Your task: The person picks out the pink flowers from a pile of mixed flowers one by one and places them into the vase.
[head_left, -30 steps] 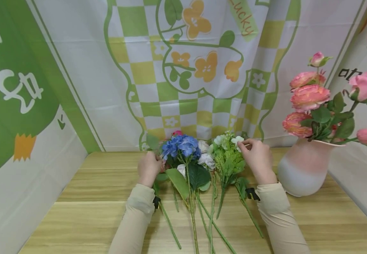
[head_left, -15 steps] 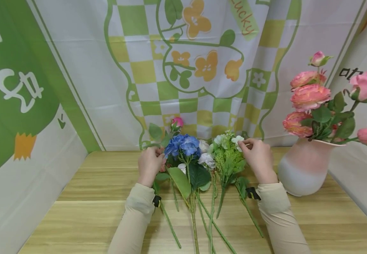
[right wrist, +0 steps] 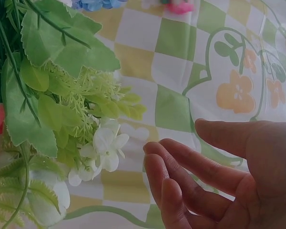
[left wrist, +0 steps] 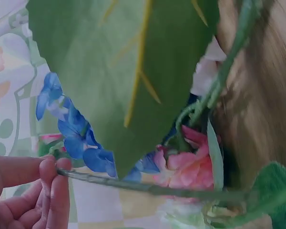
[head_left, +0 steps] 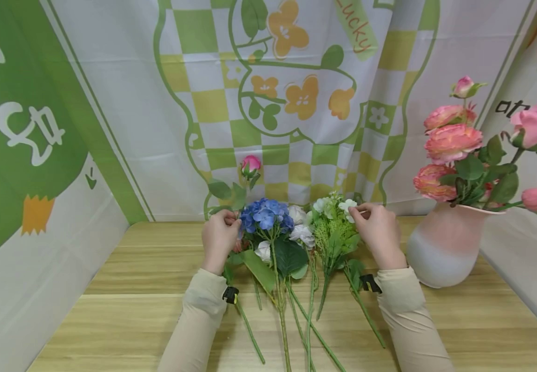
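A thin green stem (left wrist: pixel 148 188) is pinched between the thumb and fingers of the left hand (head_left: pixel 219 238), and a pink rosebud (head_left: pixel 250 164) is carried on it, raised above that hand and in front of the checked backdrop (head_left: pixel 268 103). Just to the right of the left hand a blue flower head (head_left: pixel 266 214) is seen, with white blooms (head_left: pixel 302 233) beside it; their stems are laid on the wooden table (head_left: pixel 110 289) between the two sleeves. The right hand (head_left: pixel 379 232) is held at the top of a green spray (head_left: pixel 333 232), its fingertips next to a small white blossom (right wrist: pixel 105 145); in the right wrist view its fingers (right wrist: pixel 190 176) are loosely bent and nothing is gripped. Well to the right of that hand a pink-and-white vase (head_left: pixel 442 245) filled with pink roses (head_left: pixel 452 142) is stood.
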Demonstrator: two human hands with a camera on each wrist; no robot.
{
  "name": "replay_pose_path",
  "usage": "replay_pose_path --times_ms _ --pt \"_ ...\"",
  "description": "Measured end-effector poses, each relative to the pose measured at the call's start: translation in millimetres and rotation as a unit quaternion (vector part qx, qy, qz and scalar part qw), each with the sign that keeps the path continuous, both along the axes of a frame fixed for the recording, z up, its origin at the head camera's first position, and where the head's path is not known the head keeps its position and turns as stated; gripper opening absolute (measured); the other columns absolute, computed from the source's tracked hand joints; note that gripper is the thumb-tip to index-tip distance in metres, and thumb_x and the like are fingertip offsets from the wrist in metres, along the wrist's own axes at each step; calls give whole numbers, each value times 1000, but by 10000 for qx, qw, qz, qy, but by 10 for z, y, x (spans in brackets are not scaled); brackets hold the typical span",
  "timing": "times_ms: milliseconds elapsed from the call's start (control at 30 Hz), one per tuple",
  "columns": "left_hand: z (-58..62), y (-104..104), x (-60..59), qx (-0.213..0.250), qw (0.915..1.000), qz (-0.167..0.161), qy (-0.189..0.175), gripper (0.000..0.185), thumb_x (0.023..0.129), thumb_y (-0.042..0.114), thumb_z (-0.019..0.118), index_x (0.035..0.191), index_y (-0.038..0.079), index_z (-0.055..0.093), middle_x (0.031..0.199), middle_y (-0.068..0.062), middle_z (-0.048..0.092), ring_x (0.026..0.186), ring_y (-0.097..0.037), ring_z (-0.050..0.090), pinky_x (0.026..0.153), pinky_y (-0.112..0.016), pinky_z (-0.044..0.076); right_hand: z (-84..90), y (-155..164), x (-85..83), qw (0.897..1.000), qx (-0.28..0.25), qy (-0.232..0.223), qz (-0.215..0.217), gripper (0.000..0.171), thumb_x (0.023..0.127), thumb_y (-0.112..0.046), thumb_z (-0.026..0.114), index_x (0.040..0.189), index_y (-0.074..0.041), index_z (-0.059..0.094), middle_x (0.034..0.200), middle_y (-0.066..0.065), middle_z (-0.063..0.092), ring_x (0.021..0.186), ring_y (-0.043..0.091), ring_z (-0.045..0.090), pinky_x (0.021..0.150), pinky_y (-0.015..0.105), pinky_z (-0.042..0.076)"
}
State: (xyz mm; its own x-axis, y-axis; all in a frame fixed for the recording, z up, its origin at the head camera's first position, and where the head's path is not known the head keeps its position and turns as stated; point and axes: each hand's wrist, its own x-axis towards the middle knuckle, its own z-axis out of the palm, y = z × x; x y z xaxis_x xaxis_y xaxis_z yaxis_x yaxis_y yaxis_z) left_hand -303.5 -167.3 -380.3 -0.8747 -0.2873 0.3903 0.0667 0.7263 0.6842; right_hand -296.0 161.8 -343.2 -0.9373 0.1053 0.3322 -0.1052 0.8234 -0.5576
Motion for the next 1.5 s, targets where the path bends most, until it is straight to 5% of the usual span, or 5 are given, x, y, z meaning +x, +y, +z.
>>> replay_pose_path --times_ms 333,800,1167,1367,1500 --pt "83 92 17 651 9973 -335 113 13 86 18 67 92 6 68 86 -10 71 73 -23 66 65 -36 50 0 29 9 10000 -47 -22 9 47 95 -49 49 113 -10 69 96 14 71 75 27 65 52 31 45" --pt "167 305 100 1580 9806 -699 927 18 85 19 72 98 6 70 88 -11 73 76 -22 68 65 -30 51 30 66 -7 9996 -281 51 -48 45 95 -48 51 110 -10 70 95 12 72 79 27 65 65 38 49" --pt "162 566 122 2585 9519 -1330 969 18 85 16 72 97 3 69 89 -16 71 78 -31 68 65 -35 55 82 57 -1 9974 -609 385 53 44 93 -49 53 108 -11 70 95 10 72 78 24 66 71 40 51" --pt "157 662 131 3017 9336 -1643 1017 20 83 12 73 84 -1 59 84 -20 69 75 -30 69 70 -41 56 82 36 8 9963 -657 518 175 41 93 -45 56 109 -10 70 98 11 72 82 25 67 75 42 51" --pt "158 692 143 3100 9300 -1751 913 35 83 12 73 107 -7 55 83 -22 69 68 -18 69 74 -34 56 83 32 18 9962 -687 495 190 39 93 -44 56 109 -11 70 99 10 72 84 26 67 76 43 51"
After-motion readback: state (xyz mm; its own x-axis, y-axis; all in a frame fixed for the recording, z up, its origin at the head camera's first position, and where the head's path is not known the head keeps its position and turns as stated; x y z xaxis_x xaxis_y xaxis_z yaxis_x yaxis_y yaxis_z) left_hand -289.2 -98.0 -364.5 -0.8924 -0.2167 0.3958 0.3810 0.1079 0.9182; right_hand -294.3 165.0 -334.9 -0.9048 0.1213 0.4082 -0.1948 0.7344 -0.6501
